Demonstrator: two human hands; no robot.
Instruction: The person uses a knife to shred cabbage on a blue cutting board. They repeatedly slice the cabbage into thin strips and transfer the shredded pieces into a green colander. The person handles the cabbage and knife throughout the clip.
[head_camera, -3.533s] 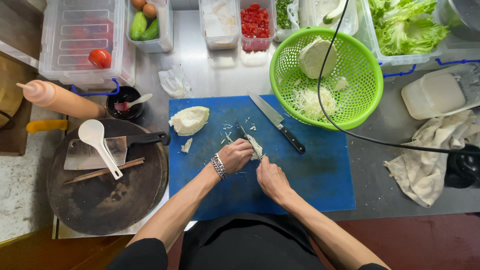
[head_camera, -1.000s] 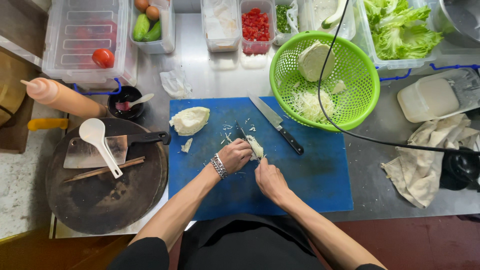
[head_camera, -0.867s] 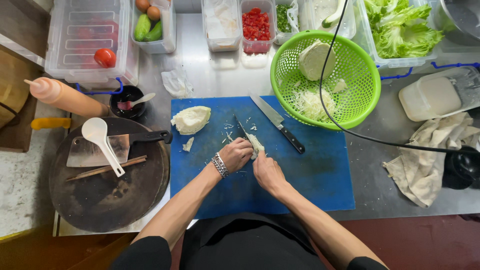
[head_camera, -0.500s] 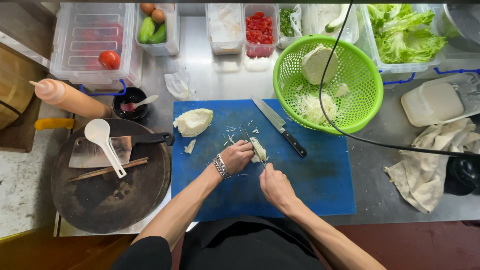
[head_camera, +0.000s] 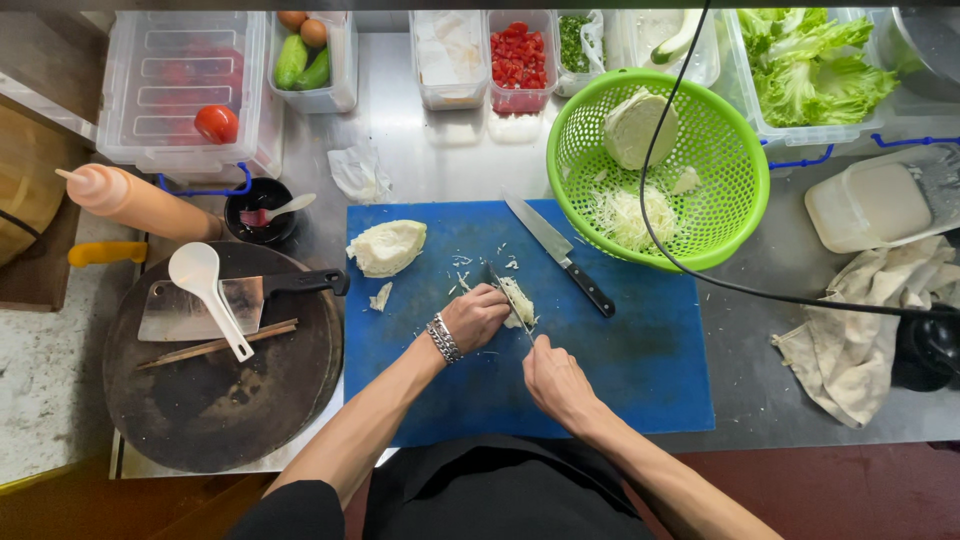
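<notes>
On the blue board, seen from my head camera, both my forearms reach in from the bottom edge and meet near the middle. My left hand, a chain bracelet at its wrist, is curled knuckles-up and presses down on a small cabbage piece, fingers bent over its near side. My right hand sits just below and to the right of it, wrist angled inward, fist closed around the handle of a thin knife. Its blade runs up and left from my fist, lying against the cabbage piece right beside my left fingertips. Pale shreds are scattered on the board just above my left hand.

A second, black-handled knife lies free on the board, slanting from upper left to lower right, well clear of both hands. A cabbage wedge rests near the board's upper left corner with a small scrap below it. The green basket overlaps the board's upper right corner and holds a cabbage half and a heap of shredded cabbage.

Left of the board, a dark round block carries a cleaver, a white spoon and chopsticks. A rumpled cloth lies on the steel counter to the right.
</notes>
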